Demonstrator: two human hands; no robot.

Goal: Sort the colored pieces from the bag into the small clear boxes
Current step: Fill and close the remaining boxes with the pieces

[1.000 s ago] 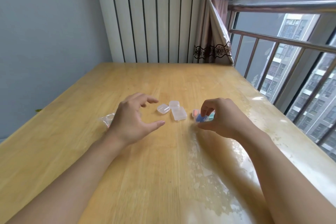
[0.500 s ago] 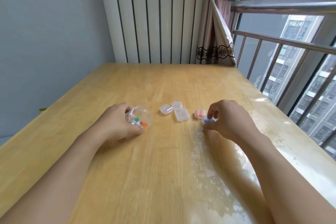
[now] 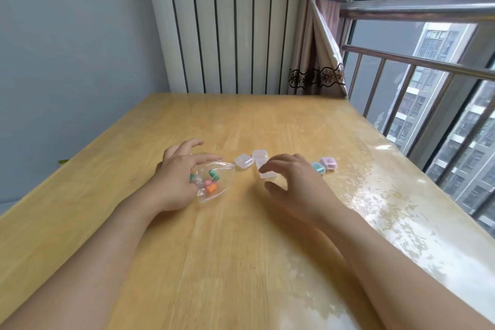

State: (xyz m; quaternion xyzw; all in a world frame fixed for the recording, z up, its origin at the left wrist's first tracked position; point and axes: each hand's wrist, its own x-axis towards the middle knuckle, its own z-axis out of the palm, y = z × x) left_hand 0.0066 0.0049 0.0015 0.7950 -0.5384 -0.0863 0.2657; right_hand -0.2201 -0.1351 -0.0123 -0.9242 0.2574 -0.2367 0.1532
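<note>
Head view: left hand (image 3: pixel 174 182) gripping small clear plastic bag (image 3: pixel 214 182) at centre-left of pale wooden table (image 3: pixel 241 262), fingers curled around near side of bag, index finger stretched over top. Green, pink and orange pieces (image 3: pixel 211 182) visible through film, loosely heaped; exact count hard to tell. Right hand (image 3: pixel 294 185) hovering just right of bag, fingers spread and relaxed, holding nothing, partly covering one clear box (image 3: pixel 266 173).

Step in hand, by judgement: fetching another piece from bag. Some sorting done: teal-filled small clear box (image 3: pixel 318 168) and pink-filled small clear box (image 3: pixel 329 162) just right of right hand; two empty-looking clear boxes (image 3: pixel 244 161) between hands, toward far side.

Next move likely calls for steadying bag mouth with left hand, then fine pinch by right fingertips on single piece. Thin, limp, slippery film; tiny pieces apt to slide or spill.
</note>
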